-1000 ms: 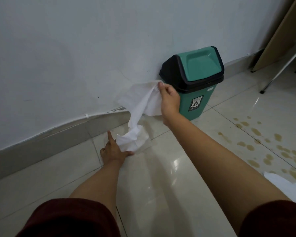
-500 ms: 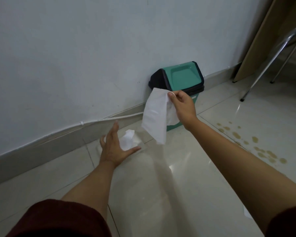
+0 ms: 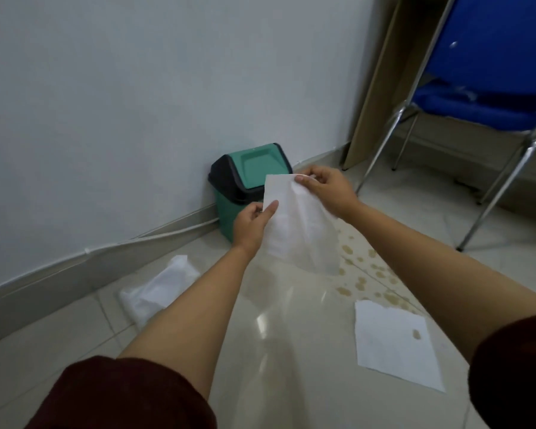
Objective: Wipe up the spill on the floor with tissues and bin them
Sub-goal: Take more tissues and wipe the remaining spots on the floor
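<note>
- Glossy pale floor tiles (image 3: 279, 351) meet a white wall (image 3: 136, 88) along a grey skirting (image 3: 59, 274).
- Held up in front of me is a white tissue (image 3: 300, 224), hanging flat above the floor just at the near edge of the spill.
- My right hand (image 3: 325, 188) pinches its top corner between thumb and fingers; my left hand (image 3: 251, 224) pinches its left edge lower down.
- At about 3 o'clock from the tissue, a spill (image 3: 369, 274) of yellowish-brown drops is scattered over the tiles.
- At 5 o'clock lies a flat tissue (image 3: 393, 345) on the floor, touching the near end of the spill, with one brown spot soaked into it.
- At 8 o'clock sits a crumpled pile of tissues (image 3: 158, 292) near the skirting.
- At 11 o'clock, behind my hands, a green bin (image 3: 245, 171) with a black collar and a green swing lid stands against the wall.
- At 2 o'clock is a blue chair (image 3: 492, 88) on metal legs, beside a pale wooden panel (image 3: 375, 88).
- Dark red sleeves (image 3: 121, 394) cover my upper arms.
</note>
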